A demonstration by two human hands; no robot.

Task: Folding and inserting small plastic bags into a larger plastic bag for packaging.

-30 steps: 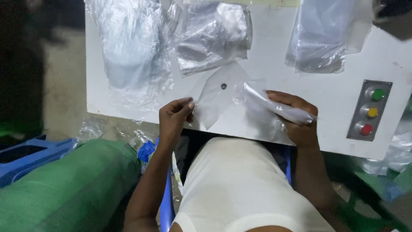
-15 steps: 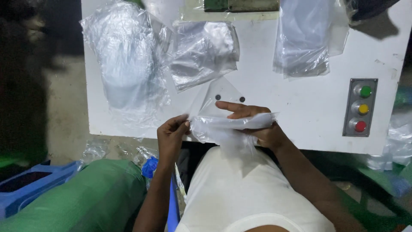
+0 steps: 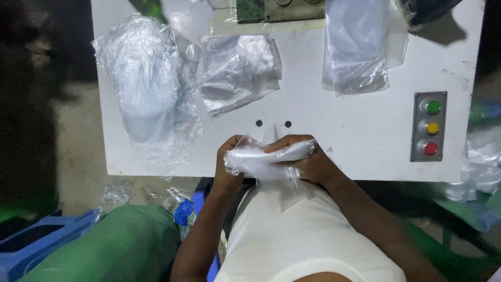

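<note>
A clear plastic bag (image 3: 266,159), crumpled and folded into a long bundle with white glints on its creases, sits at the near edge of the white table (image 3: 365,136), at about 6 o'clock on the tabletop. Both hands hold it.

On the table, a large heap of clear bags (image 3: 143,94) lies at 10 o'clock, spilling over the near-left edge. A smaller wrinkled pile (image 3: 237,73) lies at 11 o'clock, just beside the heap. A third stack of clear bags (image 3: 360,47) lies at 1 o'clock. At 3 o'clock a grey panel (image 3: 429,126) carries three round buttons in a column: green on top, yellow in the middle, red below. Two small dark holes (image 3: 272,124) sit just beyond the bundle.

The left hand (image 3: 229,162) is curled shut around the bundle's left end, knuckles toward the camera, forearm running down to 7 o'clock. The right hand (image 3: 308,159) clasps the right end, fingers (image 3: 284,143) laid flat over the top, thumb hidden beneath, forearm running to 5 o'clock.
</note>
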